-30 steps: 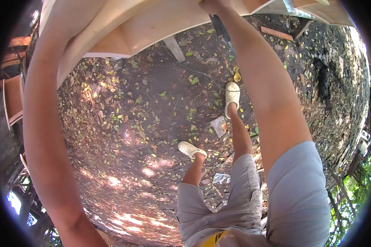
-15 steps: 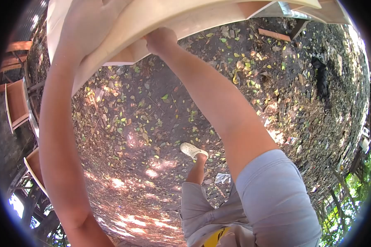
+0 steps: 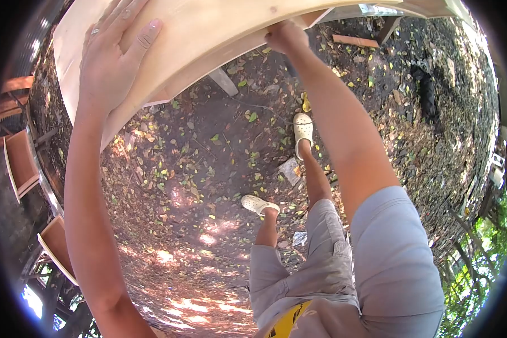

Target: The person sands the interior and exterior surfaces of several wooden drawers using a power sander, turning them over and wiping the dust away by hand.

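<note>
My left hand (image 3: pixel 108 70) lies on the pale wooden panel (image 3: pixel 208 28) at the upper left, its thumb apart from the fingers. It rests on the face of the panel. My right hand (image 3: pixel 289 38) is closed just under the panel's curved near edge. Whatever its fingers hold, if anything, is hidden by the hand and the edge. Below the edge, a brown inner board (image 3: pixel 200 76) shows partly.
A thin cord (image 3: pixel 265 107) runs over the leaf-strewn ground (image 3: pixel 197 146) near my shoe (image 3: pixel 303 132). Wooden drawer-like boxes (image 3: pixel 22 160) stand at the left. A reddish board (image 3: pixel 355 40) lies at the upper right, and a dark object (image 3: pixel 425 93) is on the ground.
My right hand has moved right along the panel's underside. More of my left hand and the panel shows. A second shoe, a grey strip and the cord have come into view.
</note>
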Demonstrator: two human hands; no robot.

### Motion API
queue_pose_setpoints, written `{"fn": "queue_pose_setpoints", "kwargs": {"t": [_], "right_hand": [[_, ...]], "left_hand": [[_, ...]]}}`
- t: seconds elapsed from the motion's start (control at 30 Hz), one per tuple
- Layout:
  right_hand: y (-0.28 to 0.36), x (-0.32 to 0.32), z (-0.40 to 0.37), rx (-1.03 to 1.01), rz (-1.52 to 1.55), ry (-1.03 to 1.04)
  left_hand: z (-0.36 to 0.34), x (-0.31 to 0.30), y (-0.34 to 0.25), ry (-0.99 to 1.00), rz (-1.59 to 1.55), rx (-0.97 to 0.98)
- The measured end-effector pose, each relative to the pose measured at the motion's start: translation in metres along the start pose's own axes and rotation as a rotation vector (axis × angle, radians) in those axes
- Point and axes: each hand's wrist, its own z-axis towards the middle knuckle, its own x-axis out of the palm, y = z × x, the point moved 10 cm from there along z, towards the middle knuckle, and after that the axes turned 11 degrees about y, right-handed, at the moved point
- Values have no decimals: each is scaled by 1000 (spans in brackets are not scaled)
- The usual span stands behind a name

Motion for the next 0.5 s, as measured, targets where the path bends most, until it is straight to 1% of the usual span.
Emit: {"fn": "queue_pose_setpoints", "kwargs": {"t": [0.03, 0.07, 0.13, 0.17, 0.27, 0.37, 0.47, 0.5], "right_hand": [[-7, -8, -6, -30, -31, -48], [-18, -11, -12, -4, -21, -52], [-25, -28, -47, 46, -4, -58], [-29, -27, -50, 18, -26, -98], [-53, -16, -50, 90, 60, -83], [-49, -4, -55, 88, 56, -85], [-18, 16, -72, 73, 49, -36], [-3, 22, -74, 38, 30, -38]], "left_hand": [[1, -1, 0, -7, 2, 8], [2, -1, 0, -10, -8, 9], [1, -1, 1, -17, -30, 4], [0, -2, 1, -18, -24, -2], [0, -3, -5, -18, -4, -7], [0, -1, -2, -19, 26, -11], [0, -2, 0, -15, 74, -36], [0, -1, -1, -12, 82, -46]]}}
